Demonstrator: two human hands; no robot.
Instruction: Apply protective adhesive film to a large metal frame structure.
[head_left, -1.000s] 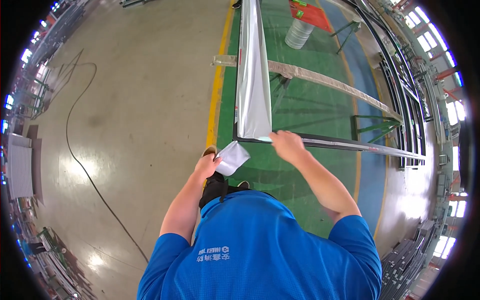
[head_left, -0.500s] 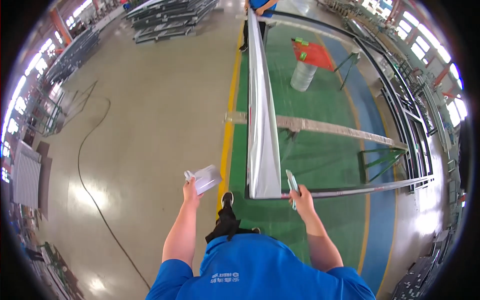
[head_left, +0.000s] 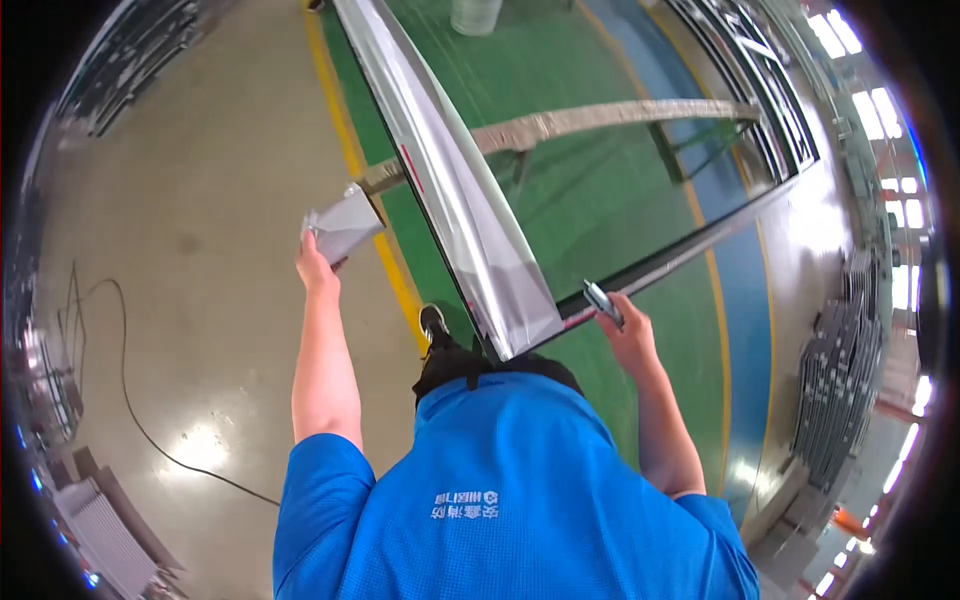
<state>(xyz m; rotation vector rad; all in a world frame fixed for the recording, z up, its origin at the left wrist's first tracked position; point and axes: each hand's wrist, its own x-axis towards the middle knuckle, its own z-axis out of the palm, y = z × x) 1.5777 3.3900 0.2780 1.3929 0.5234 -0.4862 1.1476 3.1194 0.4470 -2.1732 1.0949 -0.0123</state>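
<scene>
My left hand (head_left: pixel 317 264) is closed on a piece of whitish plastic film (head_left: pixel 346 224), held out over the floor left of the frame. In my right hand (head_left: pixel 631 332) is a pale blue-grey utility knife (head_left: pixel 603 303), its tip pointing up and left near the frame's near bar. A long sheet of silvery film (head_left: pixel 465 190) lies along the left side of the large dark metal frame (head_left: pixel 690 240), reaching its near corner just before my body. Whether the knife's blade is out I cannot tell.
A wrapped beam (head_left: pixel 580 120) crosses beneath the frame on a stand. Stacked metal profiles (head_left: pixel 840 370) lie at the right. A dark cable (head_left: pixel 150 430) runs over the grey floor at the left. A white drum (head_left: pixel 476 14) shows at the top edge.
My view has turned and come closer to the frame, whose near corner now sits by my waist. The far person has left view. Both hands still hold their things.
</scene>
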